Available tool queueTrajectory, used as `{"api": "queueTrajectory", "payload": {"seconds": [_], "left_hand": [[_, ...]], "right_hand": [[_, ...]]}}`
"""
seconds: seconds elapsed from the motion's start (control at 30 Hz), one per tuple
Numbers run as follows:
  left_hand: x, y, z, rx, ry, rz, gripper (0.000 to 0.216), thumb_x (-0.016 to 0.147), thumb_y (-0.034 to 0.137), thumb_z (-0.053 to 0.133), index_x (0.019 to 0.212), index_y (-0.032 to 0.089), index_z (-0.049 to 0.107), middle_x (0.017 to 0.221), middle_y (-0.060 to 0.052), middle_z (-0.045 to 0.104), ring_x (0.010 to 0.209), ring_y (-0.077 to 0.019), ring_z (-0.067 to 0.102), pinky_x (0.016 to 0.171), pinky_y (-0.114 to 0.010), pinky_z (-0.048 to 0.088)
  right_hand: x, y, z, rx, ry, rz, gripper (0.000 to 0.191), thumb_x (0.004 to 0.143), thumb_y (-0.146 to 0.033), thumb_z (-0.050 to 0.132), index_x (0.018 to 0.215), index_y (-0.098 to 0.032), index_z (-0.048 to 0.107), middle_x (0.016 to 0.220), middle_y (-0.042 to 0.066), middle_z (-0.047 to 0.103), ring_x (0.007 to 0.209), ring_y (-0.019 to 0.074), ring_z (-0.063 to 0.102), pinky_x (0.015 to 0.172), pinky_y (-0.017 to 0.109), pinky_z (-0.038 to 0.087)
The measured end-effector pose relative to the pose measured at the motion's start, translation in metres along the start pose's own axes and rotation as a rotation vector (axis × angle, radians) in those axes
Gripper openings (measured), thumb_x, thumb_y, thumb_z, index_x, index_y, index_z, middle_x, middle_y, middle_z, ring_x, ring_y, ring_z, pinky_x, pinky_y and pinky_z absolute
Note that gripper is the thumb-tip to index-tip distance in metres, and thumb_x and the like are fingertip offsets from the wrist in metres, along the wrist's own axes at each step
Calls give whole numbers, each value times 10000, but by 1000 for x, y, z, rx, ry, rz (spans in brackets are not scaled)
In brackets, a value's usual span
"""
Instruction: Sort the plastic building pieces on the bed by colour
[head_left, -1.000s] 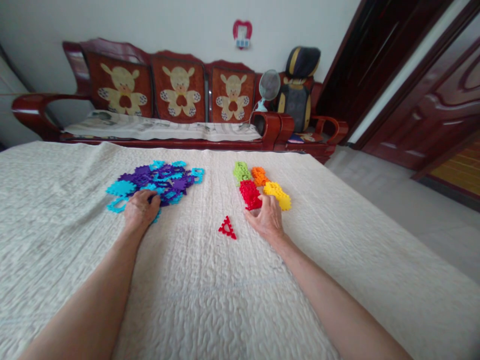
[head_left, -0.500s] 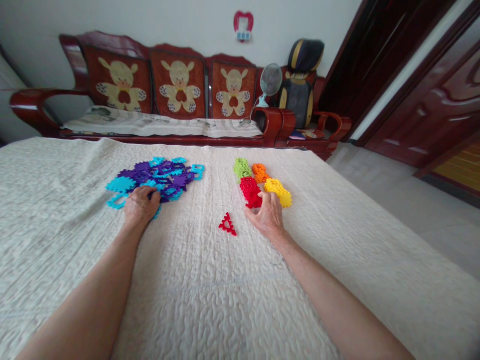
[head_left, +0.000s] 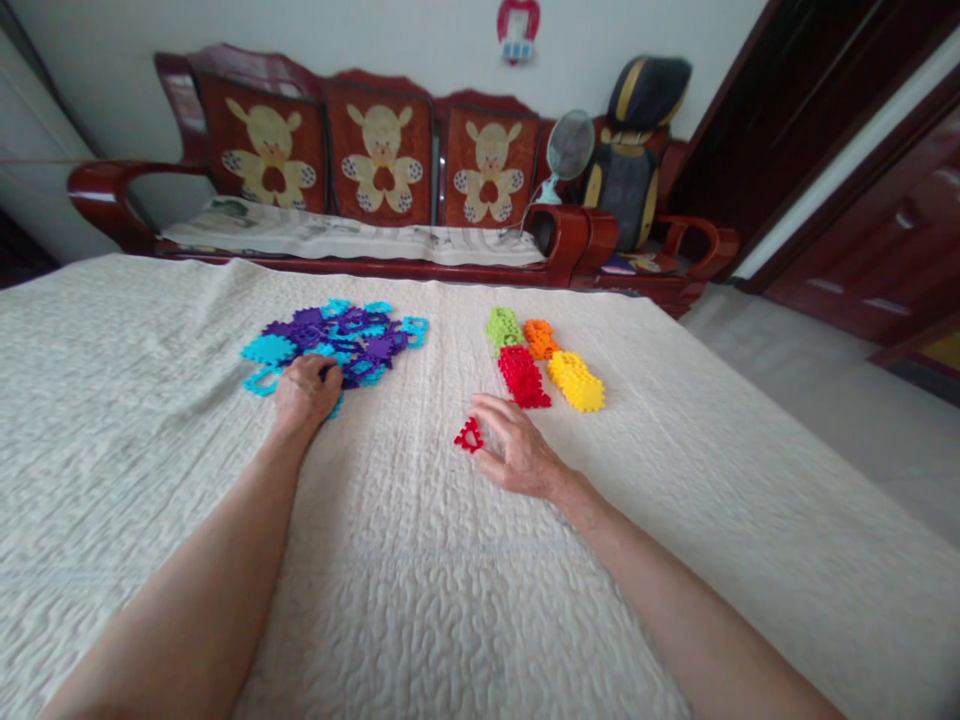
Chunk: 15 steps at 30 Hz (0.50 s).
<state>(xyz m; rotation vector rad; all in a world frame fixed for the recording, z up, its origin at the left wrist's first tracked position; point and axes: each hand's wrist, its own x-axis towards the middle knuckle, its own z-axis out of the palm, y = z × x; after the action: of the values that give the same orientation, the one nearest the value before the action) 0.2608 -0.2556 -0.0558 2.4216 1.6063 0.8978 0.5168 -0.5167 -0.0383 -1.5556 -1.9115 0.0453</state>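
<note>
My left hand [head_left: 306,392] rests at the near edge of a loose pile of blue and purple toothed plastic building pieces [head_left: 382,346]. Its fingers are curled down into the pile, and whatever they grip is hidden. Over on the right, my right hand [head_left: 517,452] is low over the cloth, thumb and fingers apart around a small red triangular piece [head_left: 469,436] with a hollow middle. That triangle lies on the cloth, near the fingertips. Just beyond this hand is a stack of red pieces [head_left: 521,377].
Green pieces [head_left: 502,328], orange pieces [head_left: 540,339] and a row of yellow pieces [head_left: 576,381] are grouped around the red stack. A cream quilted cloth [head_left: 420,590] covers the table. Behind it stand a wooden sofa [head_left: 112,205] and a small fan [head_left: 570,146].
My right hand has left the red stack and moved nearer, to the loose red triangle, its fingers spreading around it. My left hand stays at the pile. The camera view has shifted.
</note>
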Motion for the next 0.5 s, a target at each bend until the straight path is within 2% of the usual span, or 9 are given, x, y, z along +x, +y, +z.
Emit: {"api": "queueTrajectory", "payload": {"seconds": [0.1, 0.23, 0.4, 0.5], "left_hand": [[0, 0, 0, 1, -1, -8, 351, 860, 353, 467, 1005, 201, 748, 1149, -88, 740, 1122, -276, 638, 993, -376, 495], [-1, 1, 0, 0, 6, 0, 349, 860, 344, 467, 1011, 205, 749, 1153, -82, 740, 1129, -268, 635, 1004, -370, 490], [-1, 0, 0, -4, 15, 12, 352, 862, 362, 456, 994, 210, 744, 1141, -84, 740, 1118, -266, 638, 1002, -369, 491], [-1, -1, 1, -5, 21, 13, 345, 861, 368, 453, 986, 218, 738, 1124, -84, 740, 1111, -269, 641, 992, -368, 495]], "right_hand": [[3, 1, -3, -32, -136, -13, 567, 764, -206, 602, 1329, -164, 579, 1482, 167, 537, 1370, 296, 496, 1137, 529, 404], [4, -1, -7, -74, -216, -40, 454, 826, -251, 634, 1267, -145, 630, 1373, 163, 631, 1289, 292, 563, 1119, 504, 427], [3, -6, -4, -87, -140, -62, 294, 928, -202, 514, 1181, -156, 656, 1291, 153, 681, 1195, 251, 627, 1058, 448, 484], [3, -6, -1, 19, -21, 22, 287, 975, -206, 422, 1133, -172, 659, 1114, 108, 747, 1046, 208, 690, 945, 366, 537]]}}
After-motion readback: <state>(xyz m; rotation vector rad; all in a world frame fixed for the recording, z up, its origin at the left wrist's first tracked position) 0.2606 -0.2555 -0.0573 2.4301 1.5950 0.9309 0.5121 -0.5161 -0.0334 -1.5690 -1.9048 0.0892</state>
